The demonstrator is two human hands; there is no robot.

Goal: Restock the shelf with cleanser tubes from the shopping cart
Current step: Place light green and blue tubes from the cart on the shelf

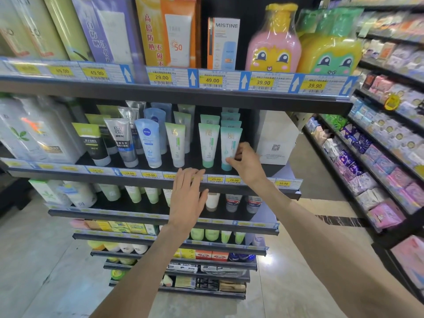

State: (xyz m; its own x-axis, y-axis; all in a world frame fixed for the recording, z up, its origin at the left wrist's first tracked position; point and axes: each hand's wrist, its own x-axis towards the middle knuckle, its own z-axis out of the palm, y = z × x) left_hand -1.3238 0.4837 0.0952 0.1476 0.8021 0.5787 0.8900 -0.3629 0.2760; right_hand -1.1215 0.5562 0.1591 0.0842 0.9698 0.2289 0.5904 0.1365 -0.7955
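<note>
Right hand (244,161) pinches the white-and-teal plastic cleanser tube (230,146) near its lower end, thumb and fingers curled round the right edge just above the teal cap. The tube stands at the front of the rightmost row on the black metal shelf (263,189), second tier down, with more teal tubes lined up behind it. Long axis is near vertical, leaning back a little: cap points down onto the shelf board, flat crimped end points up. The tube lies up and left of the right palm, touching the fingertips.

Left hand (189,196) is open, fingers straight and slightly spread, hovering at the price-label strip below the neighbouring white-and-green tube (208,145); cannot tell if it touches the strip. Right hand is nearer and already on the tube. Shopping cart not in view. Likely step: seating or straightening this tube, so release needs the cap flat on the board.
</note>
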